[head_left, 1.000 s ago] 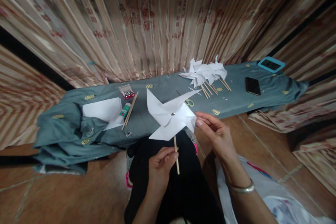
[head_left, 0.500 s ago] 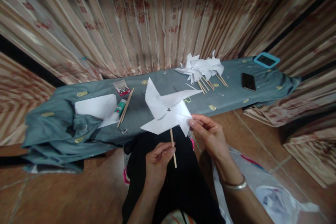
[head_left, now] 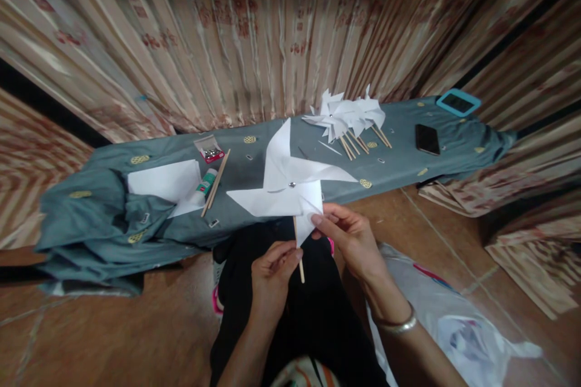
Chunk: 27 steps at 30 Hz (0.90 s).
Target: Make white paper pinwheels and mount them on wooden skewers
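Note:
A white paper pinwheel [head_left: 281, 193] with a silver pin at its centre is held up over my lap. My left hand [head_left: 272, 275] is closed round its thin wooden stick [head_left: 302, 269], below the blades. Thumb and fingers of my right hand [head_left: 347, 236] pinch the pinwheel's lower right blade. Behind it, several white paper pinwheels [head_left: 347, 113] lie in a pile on the cloth-covered table, their sticks pointing toward me.
The narrow table has a grey-green cloth [head_left: 263, 139]. On its left are white paper sheets [head_left: 161, 180], a glue stick [head_left: 207, 182], loose wooden sticks [head_left: 215, 184] and an open box of pins [head_left: 210, 150]. A phone [head_left: 427, 139], a blue-framed device [head_left: 458, 103] and a plastic bag [head_left: 447, 308] are on the right.
The pinwheel's blades have turned clockwise on the stick. My right hand has moved down and left with the blade it pinches, while my left hand stays on the stick.

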{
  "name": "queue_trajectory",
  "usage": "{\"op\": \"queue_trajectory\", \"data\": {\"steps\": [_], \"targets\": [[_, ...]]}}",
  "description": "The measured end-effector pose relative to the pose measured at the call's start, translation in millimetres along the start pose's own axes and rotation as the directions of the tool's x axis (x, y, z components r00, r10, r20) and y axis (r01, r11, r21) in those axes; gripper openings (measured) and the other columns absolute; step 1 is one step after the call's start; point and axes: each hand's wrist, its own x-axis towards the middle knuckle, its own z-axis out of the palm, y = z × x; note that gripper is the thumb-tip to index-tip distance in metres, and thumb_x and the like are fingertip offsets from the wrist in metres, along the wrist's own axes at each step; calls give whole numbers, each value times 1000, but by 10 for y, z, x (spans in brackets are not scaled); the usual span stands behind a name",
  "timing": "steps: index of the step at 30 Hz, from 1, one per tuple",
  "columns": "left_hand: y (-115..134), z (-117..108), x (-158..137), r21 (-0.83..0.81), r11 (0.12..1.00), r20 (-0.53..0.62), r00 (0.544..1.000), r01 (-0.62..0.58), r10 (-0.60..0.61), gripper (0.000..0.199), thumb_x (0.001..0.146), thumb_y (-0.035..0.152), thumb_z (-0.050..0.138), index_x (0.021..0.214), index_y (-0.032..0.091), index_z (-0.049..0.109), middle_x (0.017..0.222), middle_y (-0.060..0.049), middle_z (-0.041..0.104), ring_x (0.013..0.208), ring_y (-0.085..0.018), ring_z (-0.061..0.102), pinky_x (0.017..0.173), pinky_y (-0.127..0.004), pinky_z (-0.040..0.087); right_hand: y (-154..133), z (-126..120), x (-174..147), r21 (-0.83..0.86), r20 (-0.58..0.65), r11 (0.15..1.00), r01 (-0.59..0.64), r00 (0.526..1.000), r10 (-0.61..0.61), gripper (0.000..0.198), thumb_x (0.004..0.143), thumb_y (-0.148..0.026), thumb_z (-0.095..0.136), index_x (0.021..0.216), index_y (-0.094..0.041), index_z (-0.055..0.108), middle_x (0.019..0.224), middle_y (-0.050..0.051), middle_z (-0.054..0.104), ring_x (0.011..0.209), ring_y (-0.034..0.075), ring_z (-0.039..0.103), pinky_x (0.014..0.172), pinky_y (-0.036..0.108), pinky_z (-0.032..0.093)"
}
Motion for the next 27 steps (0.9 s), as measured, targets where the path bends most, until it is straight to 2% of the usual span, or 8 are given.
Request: {"op": "queue_trajectory", "data": {"steps": [3, 7, 13, 18, 23, 27], "targets": [[9, 16, -9, -16, 1000, 2, 1000, 2, -2, 18, 63, 29, 80, 78, 20, 80, 75, -3, 69, 71, -14, 61, 66, -23, 48, 23, 23, -8, -5, 21, 1000, -2, 1000, 2, 24, 68, -42, 79, 80, -21, 74, 66, -1, 71, 58, 13, 62, 57, 24, 53], [35, 40, -13, -47, 999, -11, 1000, 13, -13, 19, 60, 29, 81, 77, 21, 80, 76, -4, 71, 73, -16, 63, 69, -25, 50, 81, 53, -28, -47, 43, 997, 62, 997, -60, 22, 75, -42, 74, 85, -23, 74, 70, -1, 71, 65, 14, 63, 63, 25, 51], [56, 50, -17, -37, 999, -7, 1000, 27, -28, 19, 59, 29, 81, 76, 20, 80, 73, -4, 71, 71, -16, 63, 69, -26, 51, 150, 76, -77, -210, 69, 968, 141, 989, -129, 20, 84, -41, 66, 85, -21, 73, 68, -1, 64, 66, 15, 58, 65, 27, 48], [60, 51, -34, -23, 999, 12, 999, 35, -35, 18, 63, 30, 80, 77, 18, 80, 78, -5, 71, 73, -17, 64, 70, -26, 51, 128, 132, -121, -325, 80, 932, 162, 986, -143, 23, 86, -41, 64, 86, -20, 73, 66, -1, 61, 65, 15, 56, 64, 26, 46], [83, 62, -39, -43, 999, 36, 999, 6, -4, 19, 63, 31, 81, 76, 18, 79, 77, -4, 70, 74, -17, 63, 70, -26, 52, 105, 181, -155, -383, 113, 909, 166, 985, -133, 27, 88, -42, 60, 77, -18, 69, 63, -1, 59, 64, 15, 55, 63, 25, 45], [77, 53, -45, -71, 997, 41, 999, 12, -9, 19, 63, 30, 81, 77, 18, 80, 78, -4, 70, 75, -18, 64, 72, -27, 52, 78, 206, -165, -491, 114, 849, 196, 980, -161, 27, 88, -41, 59, 78, -18, 69, 66, 0, 62, 63, 14, 56, 61, 24, 43]]}}
